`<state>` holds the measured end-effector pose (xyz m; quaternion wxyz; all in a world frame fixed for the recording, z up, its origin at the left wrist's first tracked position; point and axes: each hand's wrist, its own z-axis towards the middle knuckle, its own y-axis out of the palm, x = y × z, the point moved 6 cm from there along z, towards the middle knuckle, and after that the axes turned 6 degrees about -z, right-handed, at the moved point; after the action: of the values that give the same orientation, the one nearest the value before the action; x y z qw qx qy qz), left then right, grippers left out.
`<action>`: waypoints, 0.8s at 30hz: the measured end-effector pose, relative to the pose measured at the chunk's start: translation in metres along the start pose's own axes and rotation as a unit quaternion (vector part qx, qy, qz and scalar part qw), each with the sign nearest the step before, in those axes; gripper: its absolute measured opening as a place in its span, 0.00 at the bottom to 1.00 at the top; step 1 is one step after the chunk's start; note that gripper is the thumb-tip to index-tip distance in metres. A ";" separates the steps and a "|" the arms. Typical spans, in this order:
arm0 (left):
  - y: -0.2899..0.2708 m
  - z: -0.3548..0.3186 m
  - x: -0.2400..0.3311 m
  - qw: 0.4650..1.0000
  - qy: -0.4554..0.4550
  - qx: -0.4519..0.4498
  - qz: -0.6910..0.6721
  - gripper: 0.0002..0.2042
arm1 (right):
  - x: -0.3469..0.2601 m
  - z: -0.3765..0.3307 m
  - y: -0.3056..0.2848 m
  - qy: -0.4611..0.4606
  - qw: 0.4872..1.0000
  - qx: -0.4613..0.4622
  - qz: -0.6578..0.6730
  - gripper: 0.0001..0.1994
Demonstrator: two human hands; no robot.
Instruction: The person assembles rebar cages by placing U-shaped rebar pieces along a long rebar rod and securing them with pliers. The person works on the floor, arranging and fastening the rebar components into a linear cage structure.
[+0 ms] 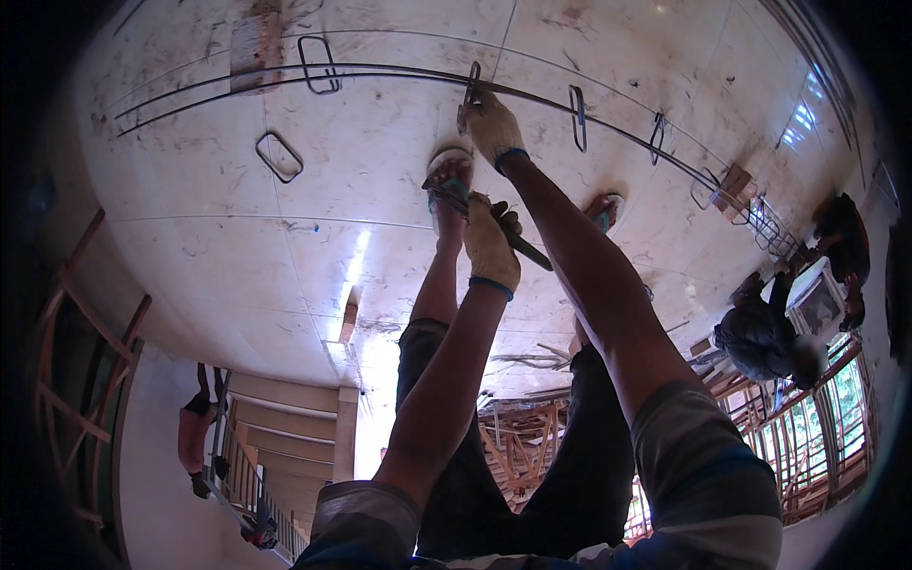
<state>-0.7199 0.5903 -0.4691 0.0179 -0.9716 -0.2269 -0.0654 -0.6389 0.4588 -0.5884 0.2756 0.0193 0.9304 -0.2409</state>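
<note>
My right hand (pixel 491 129), in a pale knitted glove with a blue cuff, reaches to two long thin steel bars (pixel 399 70). Its fingers are closed on a bent steel stirrup (pixel 473 72) that stands around the bars. Nearer to me, my left hand (pixel 490 249), gloved alike, grips dark-handled pliers (pixel 532 251); their metal end points left over my foot, and the glove covers their middle. Other stirrups hang on the bars: one at the left (pixel 334 78), and a stirrup (pixel 579 119) and another stirrup (pixel 657 139) to the right.
A loose stirrup (pixel 278 156) lies on the stained pale floor. Wooden blocks (pixel 734 186) and more stirrups (pixel 768 228) sit by the bars' right end. Two people (pixel 774 332) are low at the right. Another person (pixel 198 427) is near the stair railing at the left.
</note>
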 end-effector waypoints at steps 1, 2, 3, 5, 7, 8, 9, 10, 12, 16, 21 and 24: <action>0.000 0.000 0.000 1.000 0.004 0.016 0.002 0.13 | -0.001 0.000 -0.002 -0.013 0.999 0.024 -0.017 0.21; 0.010 -0.005 -0.002 1.000 0.000 0.025 0.006 0.13 | 0.012 0.005 -0.007 -0.023 0.997 0.056 -0.037 0.23; 0.011 -0.006 0.000 0.999 0.006 0.042 0.006 0.13 | 0.008 0.006 -0.006 -0.038 0.995 0.078 -0.053 0.25; 0.007 -0.002 0.002 0.999 0.012 0.025 0.017 0.17 | -0.005 -0.004 -0.012 -0.010 0.986 0.155 -0.062 0.26; -0.005 0.002 0.007 0.998 0.021 0.056 0.009 0.18 | -0.046 -0.016 -0.006 -0.034 0.987 0.135 -0.086 0.25; -0.004 0.000 0.006 0.998 0.019 0.066 0.003 0.19 | -0.059 -0.010 0.002 -0.086 0.986 0.115 -0.085 0.24; -0.002 0.000 0.009 0.998 0.023 0.058 -0.012 0.19 | -0.074 -0.004 0.014 -0.138 0.982 0.093 -0.084 0.24; -0.002 0.000 0.013 0.998 0.028 0.052 -0.028 0.19 | -0.090 0.002 0.029 -0.190 0.976 0.069 -0.082 0.23; -0.002 0.004 0.014 0.996 0.044 0.024 -0.072 0.20 | -0.124 0.020 0.063 -0.209 0.971 0.077 -0.084 0.25; -0.020 0.044 -0.024 0.977 0.067 -0.096 -0.178 0.20 | -0.205 0.052 0.125 -0.154 0.976 0.093 -0.124 0.27; -0.005 0.042 -0.052 0.965 0.067 -0.107 -0.228 0.20 | -0.221 0.082 0.148 -0.159 0.968 0.050 -0.188 0.20; -0.008 0.041 -0.060 0.962 0.060 -0.118 -0.238 0.20 | -0.207 0.090 0.141 -0.147 0.966 0.066 -0.202 0.18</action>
<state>-0.7716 0.5742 -0.5178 -0.0989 -0.8792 -0.4404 -0.1527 -0.3947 0.5617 -0.6082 0.3528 -0.1866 0.8463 -0.3529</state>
